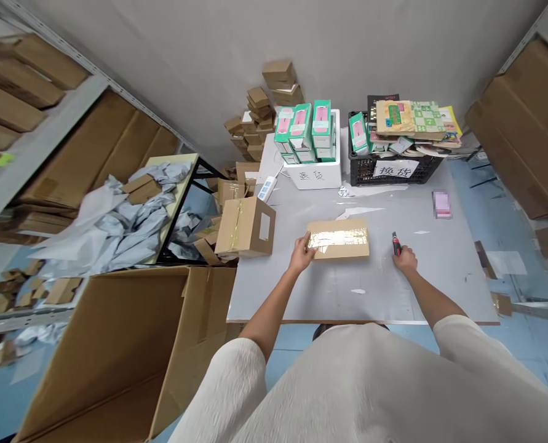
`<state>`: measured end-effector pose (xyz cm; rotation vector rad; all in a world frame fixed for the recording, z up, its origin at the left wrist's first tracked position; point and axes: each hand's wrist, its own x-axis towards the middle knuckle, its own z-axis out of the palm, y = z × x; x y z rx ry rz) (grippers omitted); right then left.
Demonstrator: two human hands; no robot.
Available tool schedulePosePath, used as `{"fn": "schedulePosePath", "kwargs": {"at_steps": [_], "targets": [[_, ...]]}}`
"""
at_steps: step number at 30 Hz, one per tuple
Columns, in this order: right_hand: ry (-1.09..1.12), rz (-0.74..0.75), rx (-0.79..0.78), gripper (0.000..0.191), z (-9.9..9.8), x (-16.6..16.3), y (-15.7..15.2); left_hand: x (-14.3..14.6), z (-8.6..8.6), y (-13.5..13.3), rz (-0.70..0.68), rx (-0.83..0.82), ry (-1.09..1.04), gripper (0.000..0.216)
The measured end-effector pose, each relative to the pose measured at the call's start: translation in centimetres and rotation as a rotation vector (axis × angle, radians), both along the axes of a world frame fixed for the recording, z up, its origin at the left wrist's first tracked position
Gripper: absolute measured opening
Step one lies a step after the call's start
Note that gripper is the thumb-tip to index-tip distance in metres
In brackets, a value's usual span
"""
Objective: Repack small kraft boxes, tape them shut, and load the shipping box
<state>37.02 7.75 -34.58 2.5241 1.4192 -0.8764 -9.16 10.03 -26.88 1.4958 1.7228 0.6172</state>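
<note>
A small cardboard box [338, 251] with shiny clear tape along its top lies on the grey table [329, 295] in front of me. My left hand [301, 252] grips the box's left end, thumb on top. To the right of the box, my right hand [405, 258] is closed around a red and black box cutter [396, 245], its tip pointing away from me. The cutter and the box are apart. Whether the blade is out is too small to tell.
At the table's back stand a white bin [315, 177] of green-and-pink boxes and a black crate [389, 172] of books. A taped carton [241, 227] sits at the left edge. Below it is a large open carton [204, 326]. A pink packet [442, 205] lies right.
</note>
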Motion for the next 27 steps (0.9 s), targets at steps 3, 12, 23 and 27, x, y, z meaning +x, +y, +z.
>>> {"fn": "schedulePosePath", "kwargs": {"at_steps": [3, 12, 23, 27], "targets": [[0.026, -0.031, 0.005, 0.048, 0.2, 0.0, -0.2, -0.1, -0.1, 0.2, -0.012, 0.015, 0.000, 0.079], [0.299, -0.212, 0.309, 0.038, 4.8, -0.3, 1.8, 0.5, -0.3, 0.8, 0.011, 0.017, -0.050, 0.078], [0.635, 0.132, 0.559, 0.051, 15.3, -8.2, 6.0, 1.5, -0.4, 1.1, 0.022, 0.023, -0.138, 0.076], [0.557, 0.531, 0.533, 0.040, 17.8, -12.2, 6.7, 1.6, -0.5, 1.9, 0.020, 0.007, -0.174, 0.066]]}}
